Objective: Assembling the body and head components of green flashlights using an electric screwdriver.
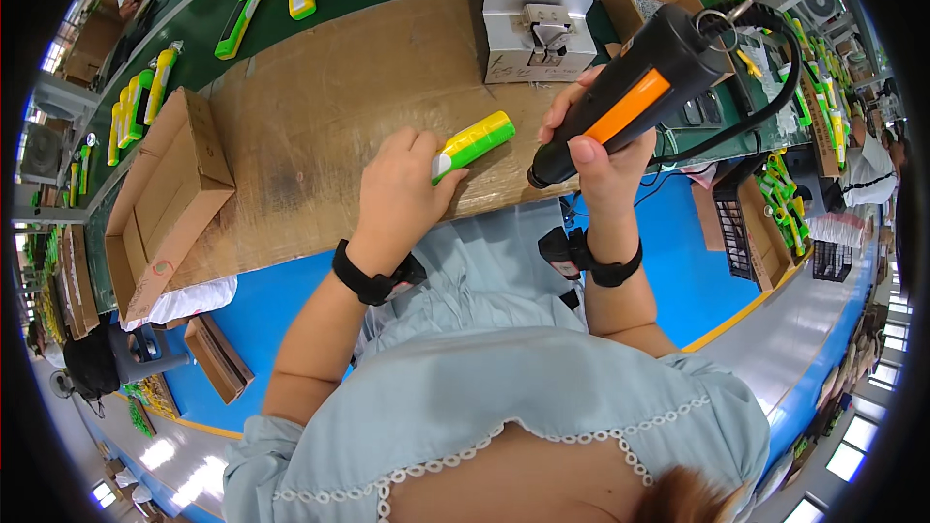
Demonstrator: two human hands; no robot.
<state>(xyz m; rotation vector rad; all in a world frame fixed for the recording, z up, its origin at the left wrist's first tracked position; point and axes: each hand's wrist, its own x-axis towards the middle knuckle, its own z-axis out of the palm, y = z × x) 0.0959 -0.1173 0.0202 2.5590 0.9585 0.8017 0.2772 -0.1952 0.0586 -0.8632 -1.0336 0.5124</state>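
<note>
My left hand (399, 189) is closed around one end of a yellow and green plastic tool handle (477, 143). The handle lies low over the brown cardboard sheet (310, 87), its far end pointing right and away from me. In my right hand (612, 160) is a thick black electric screwdriver (630, 97) with an orange stripe. Fingers and thumb wrap its lower part, and its nose tilts down to the left, apart from the handle. A metal ring and a black cable join its upper end. Both wrists wear black straps.
A silver screw feeder (538, 15) stands behind the cardboard sheet, beside a carton of small metal parts (647, 2). An open cardboard box (170, 203) sits at the left. More yellow and green handles (240, 19) lie on the green table. The black cable (790, 87) loops at the right.
</note>
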